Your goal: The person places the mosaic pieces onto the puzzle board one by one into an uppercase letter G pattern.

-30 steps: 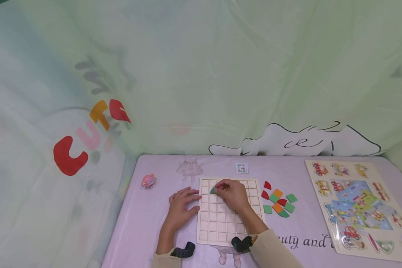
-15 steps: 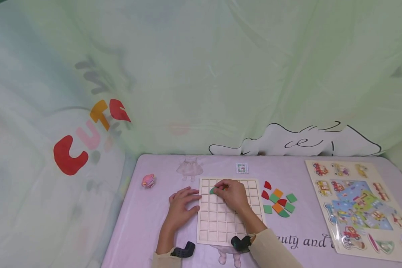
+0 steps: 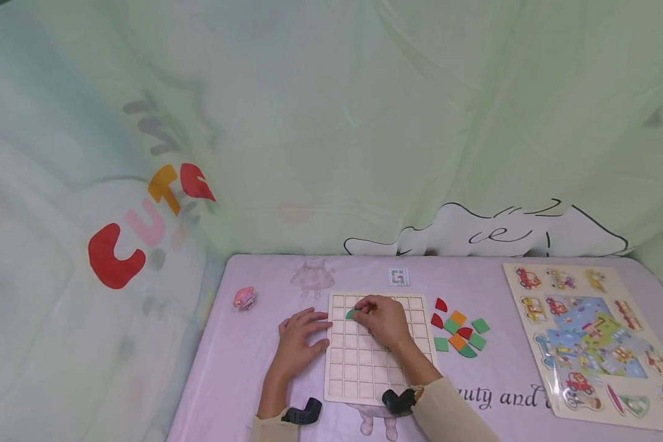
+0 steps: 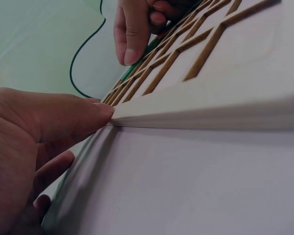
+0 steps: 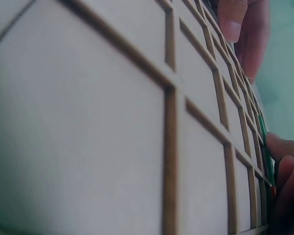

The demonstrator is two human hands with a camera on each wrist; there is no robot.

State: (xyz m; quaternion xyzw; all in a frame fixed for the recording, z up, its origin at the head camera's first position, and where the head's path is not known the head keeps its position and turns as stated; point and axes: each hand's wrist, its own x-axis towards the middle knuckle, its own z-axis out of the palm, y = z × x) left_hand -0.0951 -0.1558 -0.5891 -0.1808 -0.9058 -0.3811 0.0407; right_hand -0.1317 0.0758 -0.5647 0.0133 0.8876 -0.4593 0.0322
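Note:
A pale wooden grid board [image 3: 359,356] lies on the table, divided into square cells by thin raised strips. My left hand [image 3: 304,341] is beside its left edge, fingers reaching to the rim; the left wrist view has the thumb [image 4: 95,111] against the board's side. Over the upper rows, my right hand [image 3: 388,322] has thumb and curled fingers on a green quarter-circle tile [image 3: 350,314]. That green tile [image 5: 262,127] sits low at the grid strips in the right wrist view. A bit of red-orange shows beneath the right fingers, mostly hidden.
Right of the board lie loose red, orange and green tiles [image 3: 458,318]. A small pattern card [image 3: 399,277] is behind it, and a pink figurine [image 3: 245,298] stands at back left. A large picture puzzle board [image 3: 538,331] covers the table's right side.

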